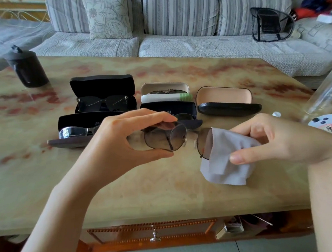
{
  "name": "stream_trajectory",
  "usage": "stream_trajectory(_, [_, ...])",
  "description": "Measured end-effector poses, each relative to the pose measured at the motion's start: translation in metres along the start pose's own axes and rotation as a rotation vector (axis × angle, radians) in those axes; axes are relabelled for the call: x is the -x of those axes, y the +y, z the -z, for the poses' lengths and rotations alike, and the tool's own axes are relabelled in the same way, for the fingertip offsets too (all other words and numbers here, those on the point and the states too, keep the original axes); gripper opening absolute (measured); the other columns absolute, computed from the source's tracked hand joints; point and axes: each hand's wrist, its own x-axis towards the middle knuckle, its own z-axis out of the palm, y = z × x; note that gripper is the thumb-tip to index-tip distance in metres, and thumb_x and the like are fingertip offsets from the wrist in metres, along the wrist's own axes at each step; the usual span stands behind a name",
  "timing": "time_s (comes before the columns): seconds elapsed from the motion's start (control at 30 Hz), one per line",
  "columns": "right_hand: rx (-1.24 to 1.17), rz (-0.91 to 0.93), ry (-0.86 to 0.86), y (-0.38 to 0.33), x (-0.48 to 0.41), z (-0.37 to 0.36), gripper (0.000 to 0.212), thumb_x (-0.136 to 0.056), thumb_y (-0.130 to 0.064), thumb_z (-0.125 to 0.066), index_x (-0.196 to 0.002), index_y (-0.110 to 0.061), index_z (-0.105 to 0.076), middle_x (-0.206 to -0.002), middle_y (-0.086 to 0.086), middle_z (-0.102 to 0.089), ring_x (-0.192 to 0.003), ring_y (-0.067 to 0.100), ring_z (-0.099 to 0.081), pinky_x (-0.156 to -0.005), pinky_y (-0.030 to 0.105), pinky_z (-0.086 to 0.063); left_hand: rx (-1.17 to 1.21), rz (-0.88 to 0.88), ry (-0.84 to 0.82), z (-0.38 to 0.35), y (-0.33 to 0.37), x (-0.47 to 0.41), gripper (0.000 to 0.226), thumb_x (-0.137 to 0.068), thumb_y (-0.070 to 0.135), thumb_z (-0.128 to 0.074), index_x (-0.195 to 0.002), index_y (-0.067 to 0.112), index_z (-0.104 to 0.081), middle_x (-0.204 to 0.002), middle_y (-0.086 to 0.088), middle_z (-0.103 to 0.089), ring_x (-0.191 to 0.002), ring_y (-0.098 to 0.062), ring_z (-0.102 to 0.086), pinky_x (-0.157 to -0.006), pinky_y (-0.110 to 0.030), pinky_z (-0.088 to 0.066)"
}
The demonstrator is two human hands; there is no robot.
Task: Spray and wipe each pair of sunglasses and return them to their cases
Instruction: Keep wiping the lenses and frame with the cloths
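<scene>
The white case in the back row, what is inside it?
A pair of sunglasses lies inside the white case: only the lens tops and upper rim show. The case's front wall covers the rest.

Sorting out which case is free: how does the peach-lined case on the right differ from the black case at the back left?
The peach-lined case is empty; the black case holds black sunglasses. The peach-lined case shows a pale lining inside a dark shell; the black case is dark inside too. Both stand open on the table.
</scene>
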Motion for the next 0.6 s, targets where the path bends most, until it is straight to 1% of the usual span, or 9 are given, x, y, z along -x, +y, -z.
stream_trajectory(0.07, [-0.031, -0.001, -0.03, 0.001, 0.0, 0.0, 0.017, -0.081, -0.013, -0.067, -0.095, -0.015, -0.075, -0.094, 0.012, -0.075, -0.085, 0.017, -0.068, -0.072, 0.024, -0.052, 0.004, -0.004, -0.004, -0.001, 0.0, 0.0, 0.049, -0.067, 0.028, -0.08, -0.115, 0.025, -0.065, -0.108, 0.017, -0.066, -0.102, 0.0, -0.063, -0.091, -0.013, -0.047])
stream_trajectory(0.17, [-0.005, 0.0, 0.007, 0.003, -0.006, -0.002, 0.013, -0.078, -0.018, -0.071, -0.088, -0.011, -0.075, -0.085, 0.015, -0.073, -0.078, 0.017, -0.066, -0.069, 0.028, -0.049, -0.002, -0.011, -0.01, -0.002, 0.001, 0.0, 0.05, -0.068, 0.031, -0.078, -0.115, 0.025, -0.064, -0.109, 0.019, -0.065, -0.102, 0.003, -0.062, -0.09, -0.01, -0.046])
stream_trajectory(0.27, [0.03, 0.015, 0.038, 0.0, -0.014, -0.009, 0.018, -0.075, -0.021, -0.08, -0.086, -0.007, -0.075, -0.081, 0.011, -0.075, -0.074, 0.016, -0.068, -0.064, 0.023, -0.051, -0.011, -0.017, -0.021, -0.005, 0.002, -0.001, 0.05, -0.068, 0.031, -0.078, -0.116, 0.026, -0.064, -0.109, 0.02, -0.064, -0.101, 0.008, -0.061, -0.088, -0.006, -0.043])
stream_trajectory(0.33, [0.046, 0.029, 0.059, -0.002, -0.018, -0.014, 0.023, -0.072, -0.023, -0.078, -0.086, -0.005, -0.075, -0.079, 0.008, -0.075, -0.071, 0.012, -0.068, -0.061, 0.019, -0.05, -0.024, -0.022, -0.029, -0.008, 0.003, -0.001, 0.05, -0.068, 0.03, -0.079, -0.116, 0.024, -0.065, -0.109, 0.019, -0.064, -0.1, 0.008, -0.06, -0.087, -0.005, -0.041])
stream_trajectory(0.4, [0.068, 0.056, 0.098, -0.005, -0.023, -0.019, 0.026, -0.071, -0.029, -0.077, -0.083, -0.006, -0.075, -0.074, 0.01, -0.074, -0.067, 0.011, -0.065, -0.058, 0.02, -0.048, -0.035, -0.022, -0.032, -0.009, 0.003, -0.001, 0.051, -0.068, 0.028, -0.083, -0.116, 0.022, -0.066, -0.109, 0.018, -0.065, -0.099, 0.008, -0.059, -0.086, -0.004, -0.04])
stream_trajectory(0.47, [0.092, 0.097, 0.142, -0.005, -0.027, -0.022, 0.031, -0.075, -0.037, -0.077, -0.08, -0.006, -0.074, -0.071, 0.015, -0.069, -0.065, 0.011, -0.059, -0.058, 0.023, -0.044, -0.041, -0.024, -0.032, -0.009, 0.003, -0.001, 0.052, -0.068, 0.026, -0.085, -0.116, 0.02, -0.066, -0.108, 0.016, -0.065, -0.099, 0.007, -0.06, -0.086, -0.005, -0.041])
stream_trajectory(0.5, [0.101, 0.112, 0.161, -0.004, -0.028, -0.024, 0.034, -0.077, -0.039, -0.073, -0.079, -0.005, -0.073, -0.067, 0.015, -0.065, -0.063, 0.011, -0.055, -0.057, 0.022, -0.041, -0.04, -0.025, -0.03, -0.009, 0.003, -0.001, 0.051, -0.068, 0.025, -0.084, -0.116, 0.02, -0.067, -0.108, 0.016, -0.065, -0.099, 0.006, -0.061, -0.086, -0.006, -0.042])
stream_trajectory(0.57, [0.089, 0.135, 0.199, -0.003, -0.03, -0.024, 0.042, -0.08, -0.042, -0.066, -0.072, 0.0, -0.068, -0.058, 0.005, -0.051, -0.058, 0.01, -0.044, -0.053, 0.018, -0.033, -0.028, -0.019, -0.022, -0.007, 0.003, -0.001, 0.051, -0.068, 0.026, -0.083, -0.116, 0.021, -0.066, -0.108, 0.017, -0.065, -0.099, 0.004, -0.062, -0.086, -0.008, -0.044])
stream_trajectory(0.6, [0.075, 0.143, 0.21, -0.003, -0.03, -0.024, 0.048, -0.083, -0.045, -0.064, -0.068, 0.001, -0.063, -0.058, 0.001, -0.047, -0.056, 0.01, -0.041, -0.051, 0.017, -0.03, -0.021, -0.014, -0.014, -0.006, 0.003, -0.001, 0.051, -0.068, 0.028, -0.082, -0.116, 0.023, -0.066, -0.108, 0.018, -0.065, -0.099, 0.003, -0.062, -0.086, -0.009, -0.045])
